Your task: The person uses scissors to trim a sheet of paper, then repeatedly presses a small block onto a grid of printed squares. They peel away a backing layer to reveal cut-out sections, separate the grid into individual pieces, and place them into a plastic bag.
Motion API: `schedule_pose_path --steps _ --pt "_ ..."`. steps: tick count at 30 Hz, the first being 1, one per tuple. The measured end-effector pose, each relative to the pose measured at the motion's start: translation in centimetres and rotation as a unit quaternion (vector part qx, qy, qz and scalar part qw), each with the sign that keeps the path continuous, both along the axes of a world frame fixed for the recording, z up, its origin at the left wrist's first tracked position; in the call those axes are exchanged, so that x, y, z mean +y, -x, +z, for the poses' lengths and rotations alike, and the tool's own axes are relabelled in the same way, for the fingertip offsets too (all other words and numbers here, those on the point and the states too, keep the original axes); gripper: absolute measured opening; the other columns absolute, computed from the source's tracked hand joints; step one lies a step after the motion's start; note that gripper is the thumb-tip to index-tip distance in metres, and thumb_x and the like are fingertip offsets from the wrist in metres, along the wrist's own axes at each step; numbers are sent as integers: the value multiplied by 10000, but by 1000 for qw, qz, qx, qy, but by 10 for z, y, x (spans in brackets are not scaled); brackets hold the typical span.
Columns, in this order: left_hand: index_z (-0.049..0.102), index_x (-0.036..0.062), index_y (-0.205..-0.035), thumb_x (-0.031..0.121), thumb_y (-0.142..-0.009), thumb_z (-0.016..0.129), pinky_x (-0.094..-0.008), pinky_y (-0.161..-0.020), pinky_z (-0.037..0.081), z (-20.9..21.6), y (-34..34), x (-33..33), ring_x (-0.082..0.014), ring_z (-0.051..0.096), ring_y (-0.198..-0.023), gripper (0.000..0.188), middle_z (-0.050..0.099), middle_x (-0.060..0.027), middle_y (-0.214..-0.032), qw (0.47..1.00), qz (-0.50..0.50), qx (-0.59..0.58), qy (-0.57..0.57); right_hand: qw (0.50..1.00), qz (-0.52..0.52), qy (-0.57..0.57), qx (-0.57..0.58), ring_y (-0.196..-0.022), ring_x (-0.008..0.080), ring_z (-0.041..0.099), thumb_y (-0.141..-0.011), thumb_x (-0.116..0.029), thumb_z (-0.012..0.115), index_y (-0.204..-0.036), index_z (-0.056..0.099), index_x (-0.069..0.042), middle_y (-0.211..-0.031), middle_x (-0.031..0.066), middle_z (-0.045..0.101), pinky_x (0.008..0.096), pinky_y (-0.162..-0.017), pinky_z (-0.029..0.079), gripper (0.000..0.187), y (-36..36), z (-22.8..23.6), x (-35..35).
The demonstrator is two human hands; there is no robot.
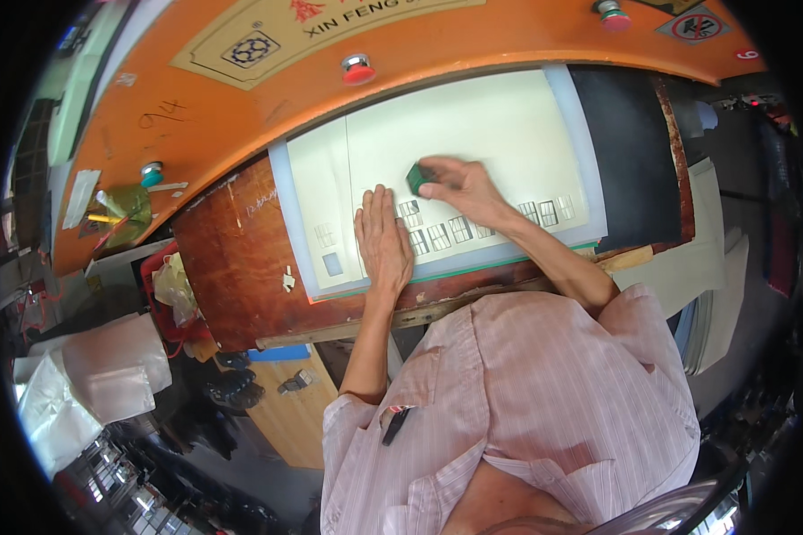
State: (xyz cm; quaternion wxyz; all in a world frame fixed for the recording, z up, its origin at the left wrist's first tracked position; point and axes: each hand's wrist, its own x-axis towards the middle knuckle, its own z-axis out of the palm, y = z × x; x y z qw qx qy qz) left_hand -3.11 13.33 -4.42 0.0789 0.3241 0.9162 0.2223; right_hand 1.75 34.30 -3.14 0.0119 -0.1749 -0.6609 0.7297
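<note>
Right hand [459, 189] pinches the block [416, 180] over the sheet [473, 116], touching or not, can't tell! Left hand [384, 242] lies flat there, gripping nothing. A loose pinch could drop the block onto the rectangles [459, 229]; light palm pressure could let the sheet shift.

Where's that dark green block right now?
In the head view, the dark green block is held in the right hand, over the pale sheet, just to the right of the left hand, which lies flat.
</note>
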Motion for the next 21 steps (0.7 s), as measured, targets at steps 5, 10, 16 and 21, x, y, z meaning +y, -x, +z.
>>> schedule_pose_path --steps 5,10,16,21 --pt "472 -22 -1520 80 -1028 491 -530 -1279 205 5 1 2 -391 344 -1540 503 444 -213 -1609 1000 7 -19 -4 948 52 -287 124 -1180 323 619 -857 -167 842 -1308 653 24 -1289 181 671 398 -1012 520 524 -23 4 10" --pt "531 -37 -1463 48 -990 546 -542 -1246 256 6 3 2 -406 411 -1491 481 520 -230 -1533 998 13 -13 -58 929 103 -324 145 -1197 357 596 -823 -102 840 -1319 642 8 -1313 153 651 437 -1013 529 545 -31 -11 -1" --pt "688 -38 -1206 -51 -907 621 -483 -989 485 18 -55 -17 -400 656 -1101 307 699 -218 -1171 979 38 44 -196 915 95 -348 181 -1181 361 591 -839 -121 819 -1317 636 -3 -1314 145 649 441 -1021 513 526 -25 -12 6" --pt "739 -26 -1066 -97 -857 654 -392 -757 549 -13 -114 -32 -327 686 -829 236 727 -165 -912 964 34 4 -263 911 74 -357 190 -1195 370 580 -871 -144 794 -1326 633 -21 -1328 151 646 450 -1037 503 498 -24 -15 11"
